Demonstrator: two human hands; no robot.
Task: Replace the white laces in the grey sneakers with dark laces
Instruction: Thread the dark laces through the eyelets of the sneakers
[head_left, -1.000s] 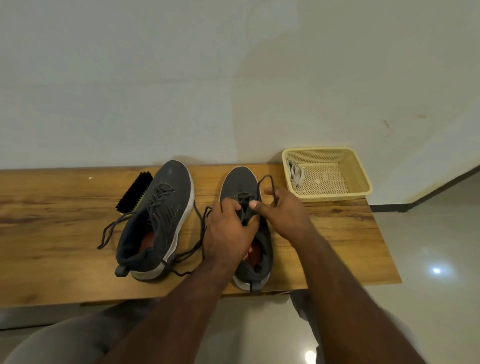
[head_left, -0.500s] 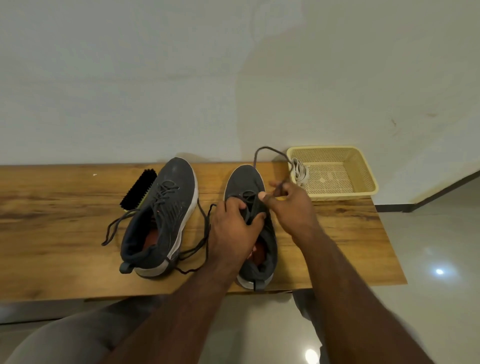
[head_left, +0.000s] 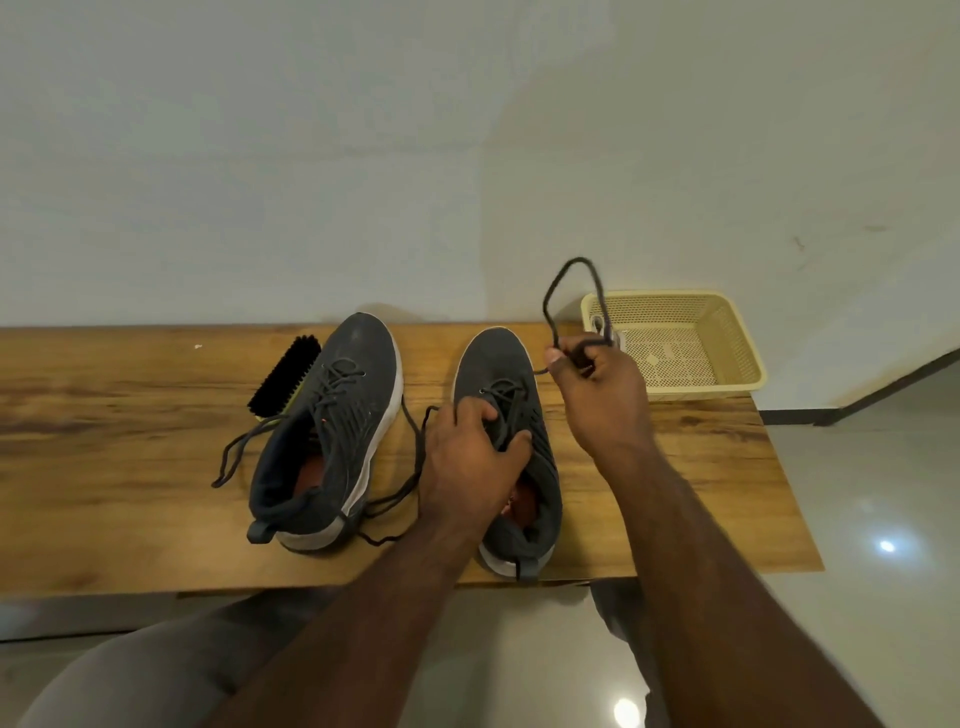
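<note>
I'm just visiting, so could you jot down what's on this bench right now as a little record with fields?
Surface: wooden bench
Left sneaker: grey, dark lace threaded, ends loose on the bench
Right sneaker: grey, partly laced
Left hand: grips the right sneaker's upper
Right hand: pinches the dark lace, looped above it
Basket: yellow, pale laces in its corner
Brush: black, behind the left sneaker
</note>
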